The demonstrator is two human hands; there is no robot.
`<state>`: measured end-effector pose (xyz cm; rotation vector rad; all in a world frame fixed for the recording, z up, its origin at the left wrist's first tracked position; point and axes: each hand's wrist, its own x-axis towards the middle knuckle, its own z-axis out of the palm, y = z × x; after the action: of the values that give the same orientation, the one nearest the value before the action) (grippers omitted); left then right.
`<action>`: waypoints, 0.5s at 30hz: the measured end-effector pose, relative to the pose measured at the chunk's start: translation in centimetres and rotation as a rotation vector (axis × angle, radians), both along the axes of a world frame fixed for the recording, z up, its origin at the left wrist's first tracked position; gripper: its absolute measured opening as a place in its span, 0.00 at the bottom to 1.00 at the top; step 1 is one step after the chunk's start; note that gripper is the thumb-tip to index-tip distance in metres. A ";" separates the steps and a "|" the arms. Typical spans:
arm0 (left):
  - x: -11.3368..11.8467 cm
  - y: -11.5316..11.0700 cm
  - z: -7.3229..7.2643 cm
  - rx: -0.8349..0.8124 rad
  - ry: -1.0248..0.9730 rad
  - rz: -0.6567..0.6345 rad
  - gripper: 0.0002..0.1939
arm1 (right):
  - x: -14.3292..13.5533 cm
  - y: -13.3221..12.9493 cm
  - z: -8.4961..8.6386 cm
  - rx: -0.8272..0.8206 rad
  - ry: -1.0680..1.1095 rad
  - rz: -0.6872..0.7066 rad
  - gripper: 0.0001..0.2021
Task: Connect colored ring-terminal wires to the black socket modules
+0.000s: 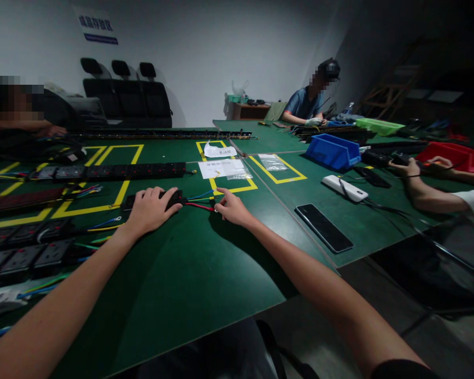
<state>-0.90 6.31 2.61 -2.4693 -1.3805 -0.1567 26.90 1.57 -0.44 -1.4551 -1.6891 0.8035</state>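
My left hand (152,208) lies over a short black socket strip (176,197), its fingers curled across the top and the thumb along the near side. Much of the strip is hidden under this hand. From the strip's right end run a blue wire (201,196), a green-yellow wire (197,199) and a red wire (199,206). My right hand (233,208) is closed at the end of the red wire, with the index finger stretched towards the blue wire's end. The fingertips partly cover the wire ends.
Longer socket strips (114,171) with loose wires lie to the left. Printed papers (221,168) and plastic bags (272,162) lie ahead. On the right are a phone (324,227), a white power bank (344,188), a blue bin (334,151) and a co-worker's hands (411,171).
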 end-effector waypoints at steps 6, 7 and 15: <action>0.0 0.1 -0.1 -0.001 -0.006 -0.002 0.38 | 0.0 0.0 0.1 -0.008 0.014 -0.020 0.27; 0.0 0.1 -0.1 0.001 -0.006 -0.001 0.38 | -0.1 -0.1 0.1 -0.007 0.017 -0.024 0.26; 0.0 -0.1 -0.1 0.006 -0.011 -0.009 0.38 | -0.3 -0.1 -0.1 0.002 0.054 -0.087 0.19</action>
<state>-0.87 6.18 2.55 -2.4732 -1.3720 -0.1765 26.60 1.48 -0.55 -1.4818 -1.5751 0.7866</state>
